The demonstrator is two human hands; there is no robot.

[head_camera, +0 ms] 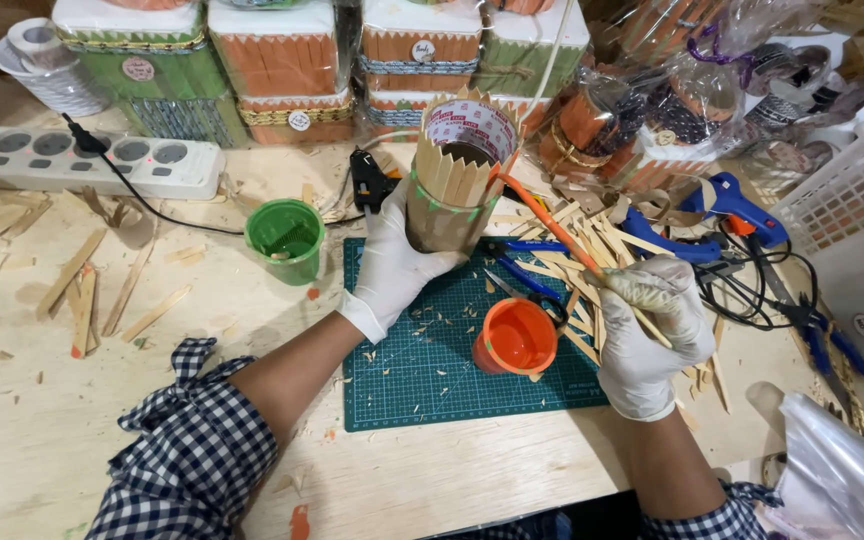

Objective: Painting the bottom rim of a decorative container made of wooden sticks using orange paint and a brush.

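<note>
Left hand (392,265), white-gloved, wraps the cylindrical holder of pointed wooden sticks (452,185), tilted above the far edge of the green gridded cutting mat (422,370). Right hand (652,335) pinches an orange-tipped paintbrush (552,235) against the holder's rim. Round orange paint cup (515,337) sits on the mat; mat's near-left stays open, shavings only.

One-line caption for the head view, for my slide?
Gloved left hand holds a wooden-stick cup; gloved right hand touches an orange-tipped brush to it.
</note>
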